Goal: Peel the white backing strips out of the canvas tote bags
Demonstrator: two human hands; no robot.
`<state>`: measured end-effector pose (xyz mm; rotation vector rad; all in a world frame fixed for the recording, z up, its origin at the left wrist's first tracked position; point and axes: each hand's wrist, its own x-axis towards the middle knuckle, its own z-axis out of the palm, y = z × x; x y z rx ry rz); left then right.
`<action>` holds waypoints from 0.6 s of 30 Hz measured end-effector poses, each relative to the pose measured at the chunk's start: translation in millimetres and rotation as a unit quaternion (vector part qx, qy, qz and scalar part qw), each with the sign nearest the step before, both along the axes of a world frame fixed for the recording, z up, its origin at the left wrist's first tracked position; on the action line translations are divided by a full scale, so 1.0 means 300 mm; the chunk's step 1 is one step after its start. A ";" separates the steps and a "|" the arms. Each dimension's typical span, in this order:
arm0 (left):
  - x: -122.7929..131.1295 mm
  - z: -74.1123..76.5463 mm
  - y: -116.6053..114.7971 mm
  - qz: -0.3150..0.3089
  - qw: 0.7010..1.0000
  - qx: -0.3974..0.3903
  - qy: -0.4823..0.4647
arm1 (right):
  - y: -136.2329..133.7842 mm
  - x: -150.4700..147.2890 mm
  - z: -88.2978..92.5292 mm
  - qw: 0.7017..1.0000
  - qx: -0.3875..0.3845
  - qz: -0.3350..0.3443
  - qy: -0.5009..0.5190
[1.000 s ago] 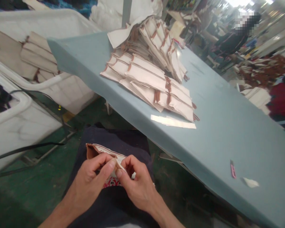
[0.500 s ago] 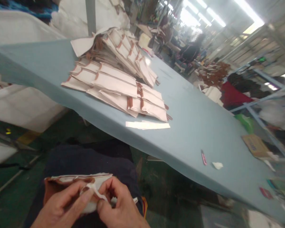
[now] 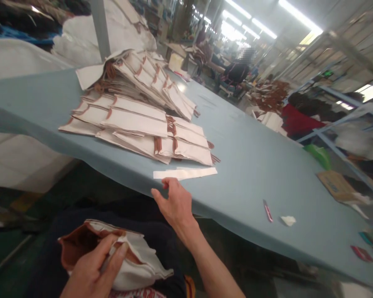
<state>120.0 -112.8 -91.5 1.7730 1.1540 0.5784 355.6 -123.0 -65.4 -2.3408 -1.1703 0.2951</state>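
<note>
On my lap lies a white fabric pouch with brown lining (image 3: pixel 133 271), its mouth gaping at the left. My left hand (image 3: pixel 96 265) pinches the pouch's edge between thumb and fingers. My right hand (image 3: pixel 175 203) reaches over the table's near edge, thumb and fingers apart, with nothing in it. Just beyond its fingertips are thin white strips (image 3: pixel 199 172) lying flat on the table. Behind the strips, stacked white pieces with brown edges (image 3: pixel 136 118) are spread in overlapping layers.
The long blue-grey table (image 3: pixel 236 165) slants across the view. A red cutter knife (image 3: pixel 267 211) and a white scrap (image 3: pixel 288 220) lie on it to the right. A cardboard box (image 3: pixel 338 186) and a shelf rack stand beyond. A person (image 3: pixel 236 72) sits in the background.
My right hand has let go of the pouch and moved up and forward to the white strips. My left hand still grips the pouch, which now shows more of its opening.
</note>
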 end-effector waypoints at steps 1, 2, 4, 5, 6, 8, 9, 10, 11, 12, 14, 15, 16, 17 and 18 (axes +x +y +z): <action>0.017 0.003 -0.003 -0.014 1.000 -0.010 0.001 | 0.044 0.024 -0.004 0.999 -0.028 0.013 -0.040; 0.032 0.003 -0.003 -0.031 0.999 -0.016 0.002 | 0.083 0.039 -0.009 0.996 -0.054 0.023 -0.071; 0.057 -0.001 0.001 -0.062 0.998 -0.015 0.004 | 0.136 0.056 -0.023 0.990 -0.088 0.038 -0.103; 0.066 -0.004 0.005 -0.076 0.997 -0.007 0.002 | 0.151 0.060 -0.031 0.989 -0.095 0.041 -0.106; 0.075 -0.006 0.009 -0.091 0.996 0.001 -0.002 | 0.158 0.063 -0.040 0.989 -0.097 0.044 -0.105; 0.091 -0.006 0.014 -0.112 0.994 0.012 -0.010 | 0.157 0.071 -0.053 0.989 -0.095 0.052 -0.096; 0.099 -0.002 0.014 -0.115 0.993 0.014 -0.013 | 0.152 0.075 -0.057 0.990 -0.091 0.056 -0.091; 0.106 0.004 0.014 -0.114 0.993 0.014 -0.015 | 0.147 0.080 -0.060 0.991 -0.087 0.060 -0.085; 0.112 0.012 0.013 -0.109 0.994 0.010 -0.014 | 0.142 0.085 -0.062 0.992 -0.081 0.063 -0.079; 0.117 0.020 0.012 -0.104 0.994 0.004 -0.014 | 0.139 0.090 -0.063 0.993 -0.074 0.063 -0.071; 0.125 0.035 0.013 -0.097 0.995 -0.003 -0.018 | 0.138 0.102 -0.066 0.995 -0.060 0.058 -0.054; 0.128 0.039 0.017 -0.093 0.995 -0.004 -0.021 | 0.138 0.110 -0.068 0.996 -0.052 0.053 -0.044; 0.130 0.042 0.025 -0.086 0.996 -0.004 -0.023 | 0.139 0.120 -0.070 0.997 -0.043 0.048 -0.031; 0.132 0.042 0.035 -0.076 0.997 -0.001 -0.024 | 0.139 0.132 -0.073 0.998 -0.034 0.042 -0.016; 0.135 0.041 0.049 -0.064 0.998 0.004 -0.022 | 0.138 0.145 -0.076 0.999 -0.025 0.037 0.002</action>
